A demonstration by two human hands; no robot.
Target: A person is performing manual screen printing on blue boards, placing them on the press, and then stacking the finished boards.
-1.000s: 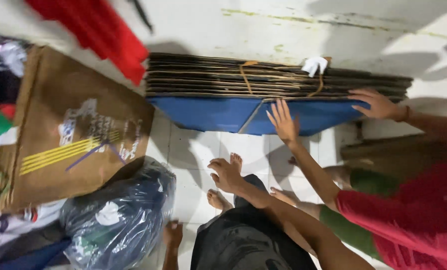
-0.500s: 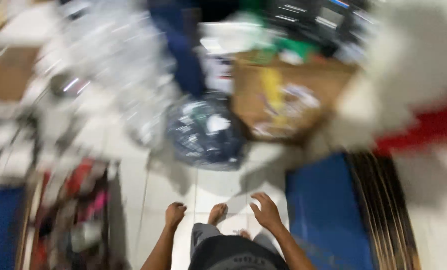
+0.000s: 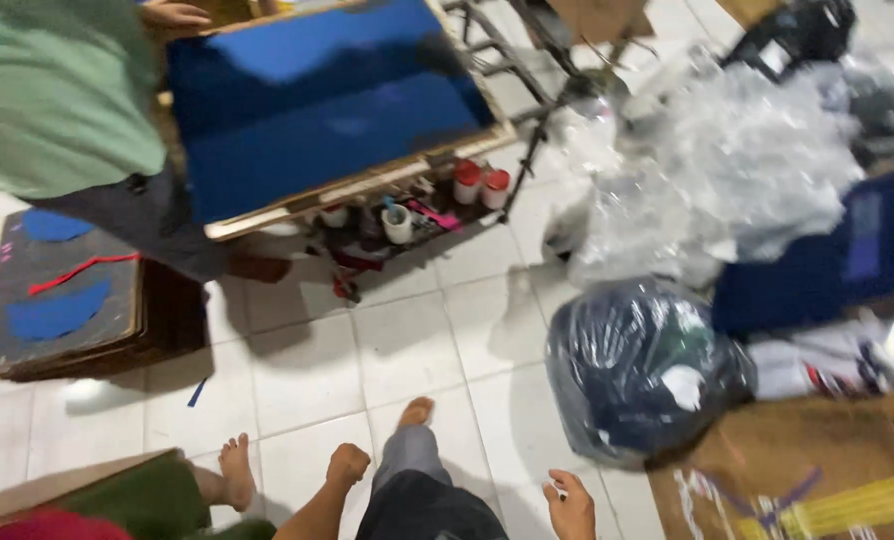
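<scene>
Clutter crowds the white tiled floor (image 3: 297, 370) on every side of the seated person, and that is where I see the trouble lying. The left hand (image 3: 348, 464) is curled into a loose fist holding nothing, hanging just above the tiles beside the grey trouser leg (image 3: 407, 470); the right hand (image 3: 571, 505) is half open with the fingers lightly bent, also empty, near the floor at the bottom edge of the view. Nearest to it is the bulging dark plastic bag (image 3: 639, 372), knotted and full, resting against the flattened brown cardboard box (image 3: 817, 470) at the right. I judge the bag could roll or sag onto the outstretched bare foot (image 3: 416, 411) if nudged, since it looks soft and rounded. Another person's bare foot (image 3: 235, 470) lies close at the lower left, so any sudden shift of legs risks a kick. Further off, a person in a green shirt (image 3: 57, 90) leans over a blue wooden-framed printing screen (image 3: 327, 100), under whose front edge small red-lidded pots (image 3: 479, 184) stand; a knock there could tip them. The heap of clear plastic wrapping (image 3: 727, 160) looks slippery underfoot.
</scene>
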